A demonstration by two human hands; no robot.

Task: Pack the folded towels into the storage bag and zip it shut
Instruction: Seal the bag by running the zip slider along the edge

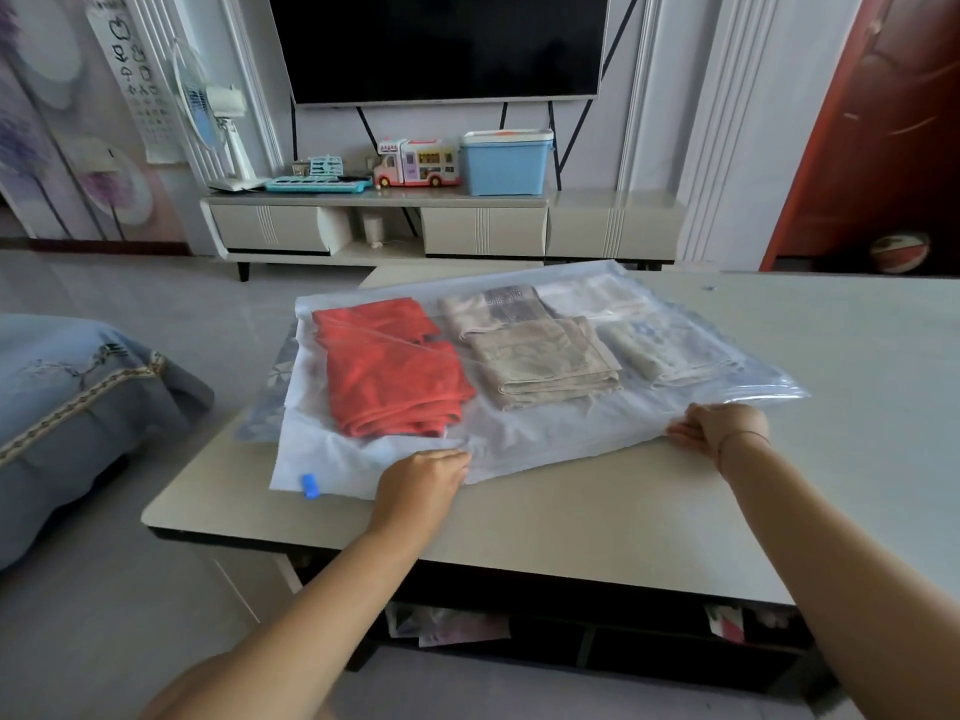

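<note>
While towels sit inside the storage bag (519,439) flat on the table (623,511), risk imo: the near edge puckers, so the blue zip slider (310,485) jams. Left hand (423,475) & right hand (719,428), arms stretched fwd, each pinch that edge.

I have one view only, from a wide-angle camera on the person's head. It looks forward and down across the worktop (623,511), close enough that both forearms reach in from the bottom edge. Farther off it faces a TV (441,44) on the wall. Straight lines bow toward the edges.
</note>
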